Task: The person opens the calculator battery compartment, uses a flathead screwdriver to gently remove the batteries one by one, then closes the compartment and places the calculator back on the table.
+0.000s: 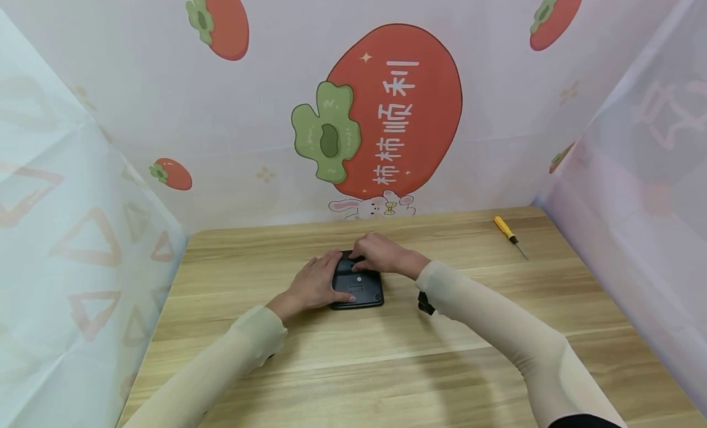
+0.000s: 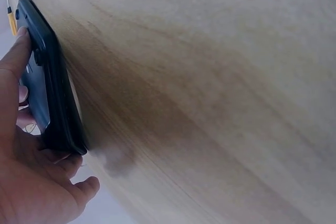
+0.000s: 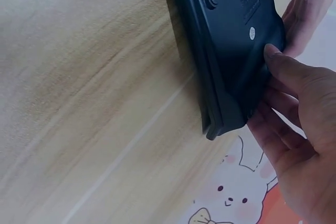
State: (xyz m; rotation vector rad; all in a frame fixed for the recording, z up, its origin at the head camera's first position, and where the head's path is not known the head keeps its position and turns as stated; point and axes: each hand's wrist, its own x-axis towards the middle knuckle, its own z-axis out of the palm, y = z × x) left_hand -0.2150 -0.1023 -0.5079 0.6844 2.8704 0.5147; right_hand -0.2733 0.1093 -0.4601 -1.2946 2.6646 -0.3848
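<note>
We had the black device (image 1: pixel 367 295) on the surface (image 1: pixel 359 366), near its far edge. Our left hand (image 1: pixel 316 285) gripped its left side, thumb and fingers spread; our right hand (image 1: pixel 381 253) pinched its far end, fingers curled. A yellow-handled screwdriver (image 1: pixel 505 229) lay well apart, rightward.

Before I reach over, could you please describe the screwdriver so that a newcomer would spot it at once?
Find the wooden table, then look toward its far right corner. The screwdriver lies there by itself. Its bright yellow handle sets it apart from the dark device nearer the middle.
</note>
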